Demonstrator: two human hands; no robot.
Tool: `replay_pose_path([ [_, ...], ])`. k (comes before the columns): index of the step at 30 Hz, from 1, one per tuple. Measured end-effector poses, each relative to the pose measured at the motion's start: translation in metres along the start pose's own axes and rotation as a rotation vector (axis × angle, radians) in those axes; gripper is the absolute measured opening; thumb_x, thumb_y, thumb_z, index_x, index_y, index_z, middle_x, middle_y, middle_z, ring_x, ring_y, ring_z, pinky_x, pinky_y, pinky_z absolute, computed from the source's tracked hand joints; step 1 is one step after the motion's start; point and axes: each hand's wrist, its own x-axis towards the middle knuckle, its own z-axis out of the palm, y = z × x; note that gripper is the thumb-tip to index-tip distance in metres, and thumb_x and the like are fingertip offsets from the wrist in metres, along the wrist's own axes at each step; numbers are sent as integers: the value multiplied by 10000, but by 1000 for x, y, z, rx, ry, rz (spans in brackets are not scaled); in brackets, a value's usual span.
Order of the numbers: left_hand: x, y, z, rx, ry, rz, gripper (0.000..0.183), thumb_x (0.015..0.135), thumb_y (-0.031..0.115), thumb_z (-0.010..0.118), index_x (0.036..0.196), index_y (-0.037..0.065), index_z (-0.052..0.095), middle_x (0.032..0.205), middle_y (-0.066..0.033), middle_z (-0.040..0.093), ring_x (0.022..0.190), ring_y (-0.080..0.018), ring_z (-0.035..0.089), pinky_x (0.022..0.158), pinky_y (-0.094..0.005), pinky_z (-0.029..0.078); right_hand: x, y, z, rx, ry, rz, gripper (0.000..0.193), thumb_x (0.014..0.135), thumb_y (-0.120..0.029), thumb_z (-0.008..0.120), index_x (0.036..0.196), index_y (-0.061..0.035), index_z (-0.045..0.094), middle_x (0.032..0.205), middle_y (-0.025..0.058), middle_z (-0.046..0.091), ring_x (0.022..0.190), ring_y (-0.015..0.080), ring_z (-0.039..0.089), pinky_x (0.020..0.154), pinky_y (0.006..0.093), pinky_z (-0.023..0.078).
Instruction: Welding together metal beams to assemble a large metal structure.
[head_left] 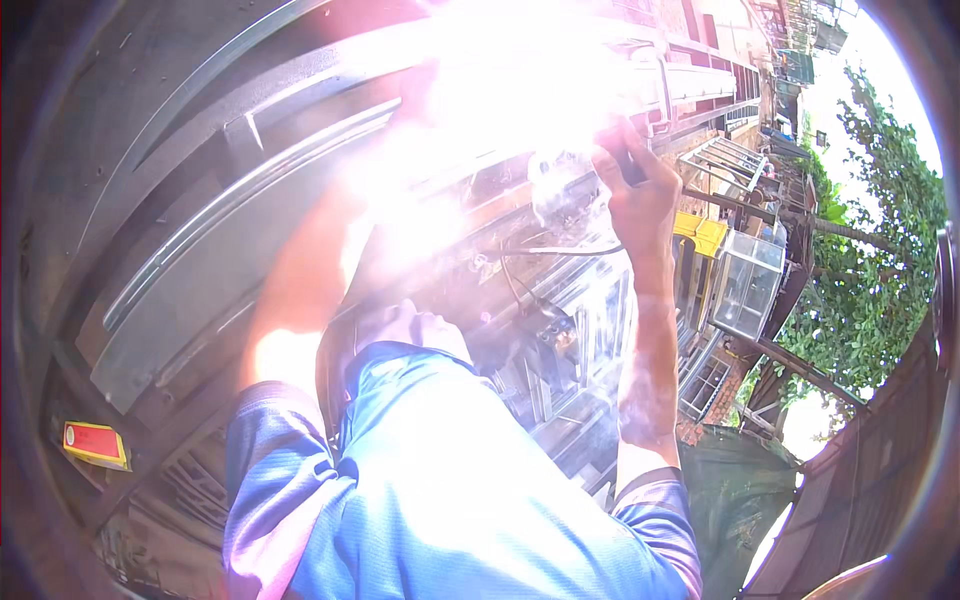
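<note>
Outdoors in hard sunlight, a street of metal frames and green trees (880,250) curves around the edge of the view. Nearest, at the lower edge, a person in a blue short-sleeved shirt (450,500) fills the middle, both arms raised upward. To the left of the shirt, a small red and yellow sticker (95,443) sits on dark grey curved metal bodywork (200,230) with pale raised ribs. The right hand (640,190) is up at the end of a bare forearm, its fingers closed around a dark slim rod-shaped tool (700,198) that points off to the right. Just left of that hand, a thin dark cable (560,251) loops below a blurred pale fitting. The left hand is lost in white glare (480,90) at the top, so its grip cannot be told. Farther right stands a yellow-topped glass cabinet (745,280).
</note>
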Motion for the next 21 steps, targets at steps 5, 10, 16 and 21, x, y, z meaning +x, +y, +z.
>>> replay_pose_path([
  [5, 0, 11, -11, -8, -114, -77, 181, 719, 211, 651, 839, 88, 706, 816, -134, 691, 824, -313, 669, 734, -413, 501, 2, -7, -3, 59, 33, 21, 463, 829, -142, 737, 1249, -3, 600, 935, 179, 720, 858, 118, 684, 747, 281, 527],
  [10, -3, 15, -12, -33, -101, -75, 138, 692, 161, 602, 765, 98, 700, 814, -143, 695, 843, -324, 671, 745, -402, 508, 1, -1, 0, 59, 7, 8, 465, 834, -152, 733, 1247, 10, 596, 946, 184, 718, 876, 144, 693, 765, 279, 527],
  [16, -1, 8, -10, 17, -129, -57, 189, 737, 206, 650, 876, 92, 708, 783, -128, 685, 825, -307, 670, 742, -412, 501, 2, -5, 1, 31, -23, 49, 465, 826, -172, 738, 1237, 3, 606, 950, 203, 712, 876, 170, 702, 772, 291, 528],
  [21, -3, 5, -8, 24, -79, 8, 196, 745, 174, 635, 908, 88, 699, 806, -143, 686, 846, -329, 665, 759, -427, 502, 3, -4, 0, -81, -72, 29, 491, 843, -165, 738, 1268, 21, 576, 1011, 163, 701, 918, 143, 655, 813, 273, 525],
])
